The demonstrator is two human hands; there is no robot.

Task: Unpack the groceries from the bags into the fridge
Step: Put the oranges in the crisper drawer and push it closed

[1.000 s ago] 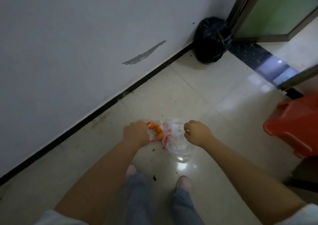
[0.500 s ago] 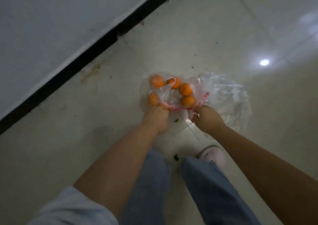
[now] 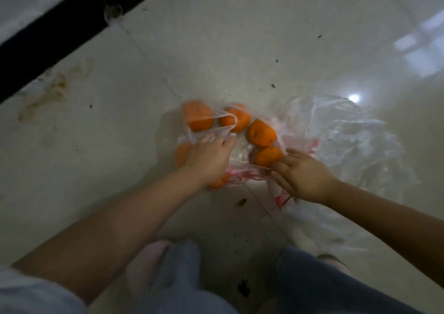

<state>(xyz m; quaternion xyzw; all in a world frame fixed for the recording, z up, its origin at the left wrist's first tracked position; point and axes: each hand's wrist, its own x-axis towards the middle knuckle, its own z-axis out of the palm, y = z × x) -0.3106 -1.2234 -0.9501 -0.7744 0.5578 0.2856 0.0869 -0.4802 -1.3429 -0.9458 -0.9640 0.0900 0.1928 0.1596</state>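
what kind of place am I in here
Probably an indoor hallway or room edge: a glossy tiled floor, a black baseboard under a white wall, and oranges in a bag on the floor.

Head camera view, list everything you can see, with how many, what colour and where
round orange fruits: at least six, orange, in the bag on the floor
thin clear plastic bag with red print: one, under both hands
crumpled clear plastic bag: one, right of the fruits
glossy tiled floor: pale, dark specks
black skirting strip: one, top left
left hand: fingers on the bag's clear film
right hand: fingers touching the nearest fruit
legs: two, blue-grey trousers
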